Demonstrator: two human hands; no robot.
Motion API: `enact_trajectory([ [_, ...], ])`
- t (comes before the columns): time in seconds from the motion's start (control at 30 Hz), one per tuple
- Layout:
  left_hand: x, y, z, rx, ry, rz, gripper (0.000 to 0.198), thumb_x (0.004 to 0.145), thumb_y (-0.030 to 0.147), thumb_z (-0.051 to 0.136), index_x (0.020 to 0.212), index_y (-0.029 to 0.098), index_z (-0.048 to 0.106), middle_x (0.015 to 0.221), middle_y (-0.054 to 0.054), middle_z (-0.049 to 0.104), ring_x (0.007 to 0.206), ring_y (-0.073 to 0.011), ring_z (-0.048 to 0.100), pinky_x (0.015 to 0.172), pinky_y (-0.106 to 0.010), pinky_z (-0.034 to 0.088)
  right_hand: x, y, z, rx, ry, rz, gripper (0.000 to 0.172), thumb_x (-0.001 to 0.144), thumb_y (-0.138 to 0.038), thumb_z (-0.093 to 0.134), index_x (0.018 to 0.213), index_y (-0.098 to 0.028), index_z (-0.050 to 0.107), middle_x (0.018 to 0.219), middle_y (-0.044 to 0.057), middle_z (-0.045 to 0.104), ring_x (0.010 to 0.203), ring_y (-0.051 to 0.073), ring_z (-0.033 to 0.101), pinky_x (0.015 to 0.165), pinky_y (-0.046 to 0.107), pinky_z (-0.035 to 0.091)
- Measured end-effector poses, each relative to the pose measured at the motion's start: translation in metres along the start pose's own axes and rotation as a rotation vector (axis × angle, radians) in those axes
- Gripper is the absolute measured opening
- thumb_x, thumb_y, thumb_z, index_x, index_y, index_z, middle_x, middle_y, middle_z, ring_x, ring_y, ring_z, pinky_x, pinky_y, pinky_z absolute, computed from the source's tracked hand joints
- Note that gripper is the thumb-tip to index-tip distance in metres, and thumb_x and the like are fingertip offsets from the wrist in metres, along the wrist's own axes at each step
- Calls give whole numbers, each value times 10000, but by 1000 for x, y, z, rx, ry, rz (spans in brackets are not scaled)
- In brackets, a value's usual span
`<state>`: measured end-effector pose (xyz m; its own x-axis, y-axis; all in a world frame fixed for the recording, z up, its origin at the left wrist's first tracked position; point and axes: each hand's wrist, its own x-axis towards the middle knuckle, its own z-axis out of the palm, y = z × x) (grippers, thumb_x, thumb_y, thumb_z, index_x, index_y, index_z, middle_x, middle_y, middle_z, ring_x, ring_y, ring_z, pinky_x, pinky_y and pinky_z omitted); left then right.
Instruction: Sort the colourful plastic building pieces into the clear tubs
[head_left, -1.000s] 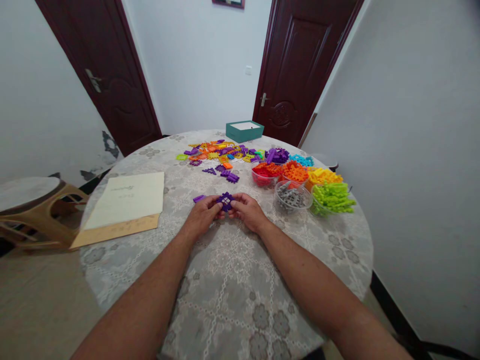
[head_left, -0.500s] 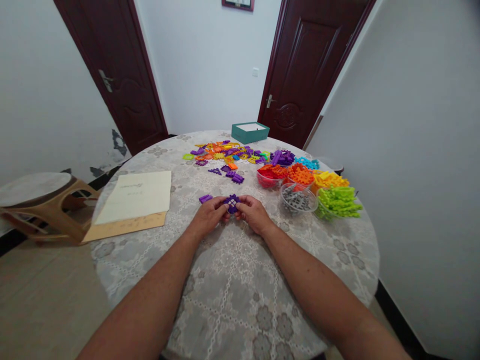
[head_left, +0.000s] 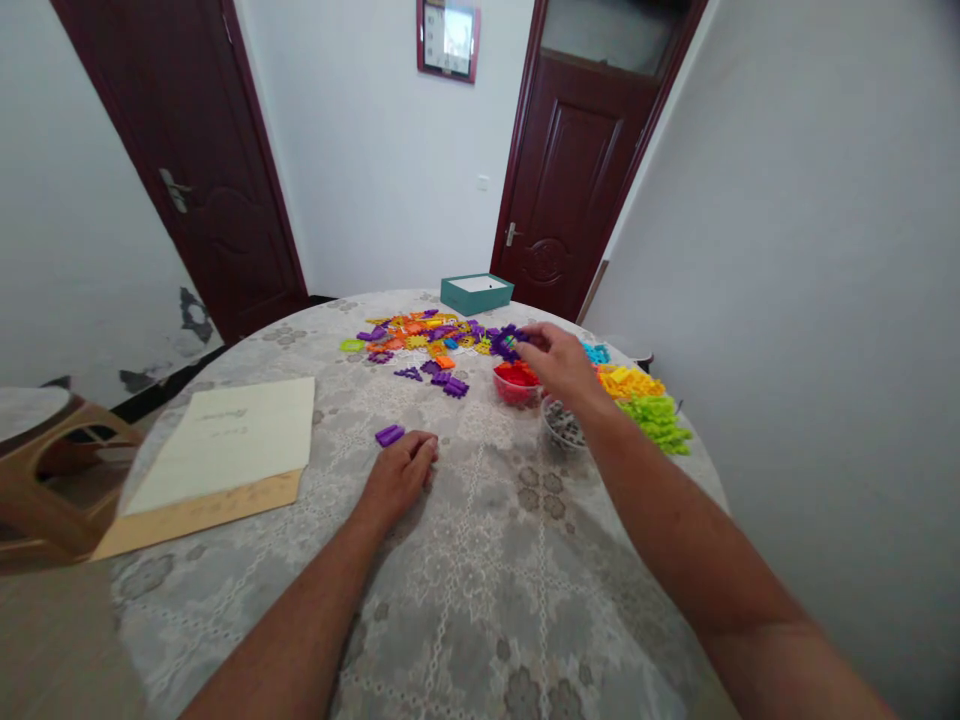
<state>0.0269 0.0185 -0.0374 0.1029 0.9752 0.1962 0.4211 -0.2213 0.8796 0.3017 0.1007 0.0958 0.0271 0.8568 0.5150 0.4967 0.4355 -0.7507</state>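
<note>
My right hand [head_left: 559, 362] reaches out over the bowls, fingers pinched on a purple assembled block piece [head_left: 508, 342] held above the red bowl [head_left: 514, 386]. My left hand [head_left: 400, 475] rests on the tablecloth with fingers loosely curled and nothing visible in them. A small purple piece [head_left: 389, 435] lies just beyond its fingertips. A heap of mixed colourful pieces [head_left: 420, 335] lies further back, with several loose purple pieces [head_left: 444, 380] in front of it.
Bowls of sorted pieces stand at right: grey [head_left: 562, 428], yellow [head_left: 628, 381], green [head_left: 655, 420], blue [head_left: 596, 352]. A cream sheet on a brown envelope [head_left: 225, 440] lies left. A teal box [head_left: 476, 293] sits at the round table's far edge [head_left: 525, 640]. A wooden stool [head_left: 45, 470] stands left.
My hands have parted. The right hand carried the purple assembly away to the far right above the bowls; the left hand let go and settled on the cloth. The camera tilted up.
</note>
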Motion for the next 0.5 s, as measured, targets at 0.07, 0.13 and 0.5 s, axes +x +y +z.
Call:
enact_trajectory([
  [0.07, 1, -1, 0, 13, 2, -7, 360, 994, 499, 509, 988, 207, 719, 806, -33, 733, 642, -185, 653, 663, -314, 476, 41, 13, -22, -89, 73, 101, 302, 848, -267, 730, 1134, -174, 748, 877, 34, 729, 751, 158, 642, 715, 279, 538],
  [0.13, 1, -1, 0, 30, 9, -11, 341, 986, 479, 515, 1002, 214, 729, 812, -32, 738, 660, -192, 660, 668, -315, 478, 77, 32, -36, -148, 132, 264, 299, 835, -216, 723, 1124, -138, 740, 817, 27, 712, 664, 130, 622, 644, 242, 519],
  [0.5, 3, 0, -1, 87, 33, -40, 278, 951, 443, 563, 1000, 243, 750, 838, -38, 755, 765, -234, 694, 732, -339, 498, 154, 114, -41, -404, 159, 553, 155, 769, -183, 797, 862, -72, 742, 648, 81, 668, 634, 164, 647, 618, 248, 487],
])
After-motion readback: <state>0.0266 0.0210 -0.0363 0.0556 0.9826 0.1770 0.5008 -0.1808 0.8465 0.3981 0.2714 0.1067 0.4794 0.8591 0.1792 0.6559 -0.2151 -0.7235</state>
